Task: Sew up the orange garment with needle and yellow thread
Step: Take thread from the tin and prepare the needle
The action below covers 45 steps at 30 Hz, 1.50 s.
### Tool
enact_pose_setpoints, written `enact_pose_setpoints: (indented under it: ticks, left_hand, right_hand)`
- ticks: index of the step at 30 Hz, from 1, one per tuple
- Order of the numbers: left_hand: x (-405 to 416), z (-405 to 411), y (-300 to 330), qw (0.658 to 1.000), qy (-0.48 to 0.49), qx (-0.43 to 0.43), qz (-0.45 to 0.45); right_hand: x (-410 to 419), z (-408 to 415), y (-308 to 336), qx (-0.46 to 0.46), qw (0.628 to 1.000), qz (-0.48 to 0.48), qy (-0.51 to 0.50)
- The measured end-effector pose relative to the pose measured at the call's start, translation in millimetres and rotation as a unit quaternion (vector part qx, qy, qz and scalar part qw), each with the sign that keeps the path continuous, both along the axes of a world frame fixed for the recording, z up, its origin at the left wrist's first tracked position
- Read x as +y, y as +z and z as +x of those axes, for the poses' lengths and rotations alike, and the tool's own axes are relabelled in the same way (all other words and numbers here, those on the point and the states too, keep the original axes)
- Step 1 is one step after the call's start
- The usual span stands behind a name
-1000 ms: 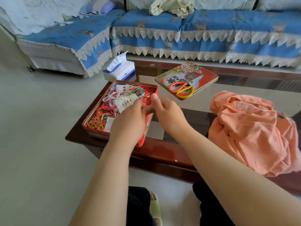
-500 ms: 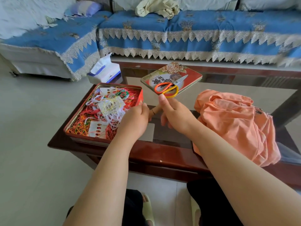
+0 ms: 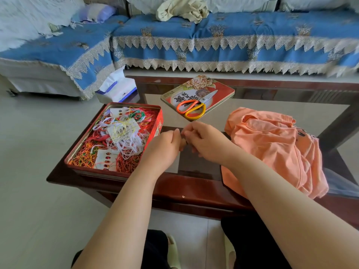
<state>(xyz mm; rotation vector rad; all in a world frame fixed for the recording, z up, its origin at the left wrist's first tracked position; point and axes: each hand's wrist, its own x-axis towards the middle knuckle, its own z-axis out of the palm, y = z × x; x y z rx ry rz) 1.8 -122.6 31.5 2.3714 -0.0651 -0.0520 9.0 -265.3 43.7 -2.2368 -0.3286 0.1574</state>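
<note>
The crumpled orange garment (image 3: pixel 272 144) lies on the right side of the low table (image 3: pixel 194 188). An open red tin (image 3: pixel 157 123) on the left holds tangled threads of several colours, with a card of pale yellow thread (image 3: pixel 121 131) on top. My left hand (image 3: pixel 165 149) and my right hand (image 3: pixel 206 140) meet just right of the tin, over the glass top. Their curled fingers pinch a small brownish object (image 3: pixel 183 142) between them. It is mostly hidden, and no needle shows.
The tin's lid (image 3: pixel 223 90) lies further back with orange and yellow scissors (image 3: pixel 191 109) on it. A tissue pack (image 3: pixel 116 90) stands at the table's far left corner. A blue-covered sofa (image 3: pixel 233 45) runs behind the table. My knees are under its near edge.
My hands came away from the tin and moved right, over the glass top. They now sit closer together around the small brownish object. The view has shifted slightly.
</note>
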Motion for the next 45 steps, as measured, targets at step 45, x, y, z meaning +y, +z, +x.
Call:
enact_pose_setpoints:
  ticks: [45]
  left_hand:
    - [-5,5,-1,0.998,0.058,0.001,0.008]
  right_hand:
    - [-7,7,-9,-0.016,1.000,0.020,-0.008]
